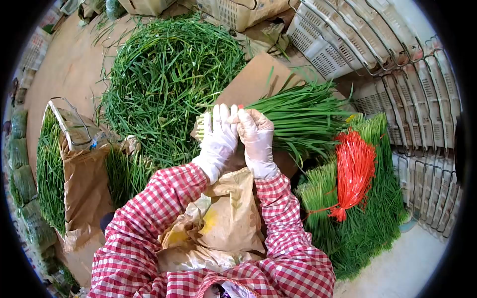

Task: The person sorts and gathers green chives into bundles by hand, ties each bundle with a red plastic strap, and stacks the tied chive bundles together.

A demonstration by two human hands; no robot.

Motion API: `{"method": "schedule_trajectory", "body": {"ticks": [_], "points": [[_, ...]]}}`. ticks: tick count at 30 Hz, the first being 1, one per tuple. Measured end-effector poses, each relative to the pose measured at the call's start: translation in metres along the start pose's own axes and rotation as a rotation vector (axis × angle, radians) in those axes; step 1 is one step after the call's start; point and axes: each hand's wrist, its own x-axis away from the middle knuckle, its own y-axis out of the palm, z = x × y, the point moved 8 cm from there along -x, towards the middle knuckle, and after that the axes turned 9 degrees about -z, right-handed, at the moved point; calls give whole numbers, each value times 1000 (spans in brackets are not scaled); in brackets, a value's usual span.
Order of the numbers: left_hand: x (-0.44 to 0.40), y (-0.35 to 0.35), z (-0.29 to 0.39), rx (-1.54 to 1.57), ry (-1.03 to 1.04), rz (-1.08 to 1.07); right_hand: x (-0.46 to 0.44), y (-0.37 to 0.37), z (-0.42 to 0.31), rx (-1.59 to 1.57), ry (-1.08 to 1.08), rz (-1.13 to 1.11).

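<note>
A bunch of long green leafy stalks [303,116] lies across a brown board [258,74], its pale cut ends to the left. My left hand [218,141], in a white glove, rests on the stem end with its fingers stretched out side by side. Against it is my right hand [256,139], also gloved, with its fingers curled in a pinch at the bunch. A small bit of red shows at the right fingertips; whatever they pinch is mostly hidden. A bundle of red ties [354,174] lies on more stacked green stalks [367,233] to the right.
A large heap of loose green leaves [169,79] lies beyond my left hand. Stacked white plastic crates [328,37] with wire handles stand at the right. On the left is a crate [74,126] of greens with brown paper [87,188]. Brown sacking [228,218] covers my lap.
</note>
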Motion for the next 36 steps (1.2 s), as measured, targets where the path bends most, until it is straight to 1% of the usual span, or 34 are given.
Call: {"method": "schedule_trajectory", "body": {"ticks": [1,3,4,5,7,8,9,10,11,12,13,14,15,16,17,19,20,21,23,24,25,26,27,28,29,30,31,32,33,35,36], "points": [[-2,-5,-1,-34,-5,63,1,3,1,0,7,0],[-14,1,-5,-12,-8,-32,6,7,-17,100,-175,62],[-16,-12,-7,68,42,-75,8,9,-21,123,-181,59],[-21,-10,-10,110,55,-122,13,9,-27,121,-170,67],[-30,-2,-19,333,96,-197,35,4,-27,371,-57,113],[-35,-5,-25,397,108,-211,55,1,-25,460,-166,97],[-39,-5,-26,469,121,-232,75,-11,-11,581,-132,111],[-41,-3,-22,442,148,-215,93,-24,2,711,-94,143],[-38,-2,-18,362,170,-150,104,-35,13,839,-69,162],[-38,1,-17,373,161,-195,106,-36,26,810,-91,176],[-38,-2,-17,378,153,-230,102,-36,35,879,-67,160],[-37,-3,-17,362,138,-247,97,-40,46,821,-16,164],[-37,-6,-16,344,129,-249,91,-43,53,767,18,173],[-35,-17,-13,297,145,-165,90,-44,52,715,-2,199],[-34,-8,-12,256,95,-318,89,-49,58,689,18,211],[-23,-26,-8,117,85,-238,89,-52,63,735,19,200],[-20,-23,-8,-81,67,-311,90,-54,65,914,-33,167],[-16,-35,-10,-67,89,-235,93,-57,70,940,-100,153],[-15,-49,-7,-266,205,-3,98,-52,64,851,37,87],[-23,-57,-7,80,245,-240,100,-49,67,945,-33,39],[-28,-57,-3,221,311,-207,100,-52,73,1064,-95,19],[-33,-59,1,177,271,-334,108,-55,83,623,-146,88],[-32,-46,-1,228,308,-327,112,-44,74,864,-266,110],[-30,-33,-3,278,345,-321,114,-35,63,859,-334,73],[-17,-22,-13,223,223,-416,117,-30,75,803,-210,79],[-7,-12,-30,267,168,-454,120,-22,65,638,-89,138],[2,-13,-40,269,90,-439,122,-12,59,459,18,173],[0,-11,-38,248,135,-405,126,-13,55,455,46,227],[5,-12,-45,214,117,-347,124,-8,58,459,40,201],[10,-10,-41,217,87,-334,125,-8,64,465,35,180],[9,-13,-36,222,67,-313,127,-9,67,523,10,146]]}}
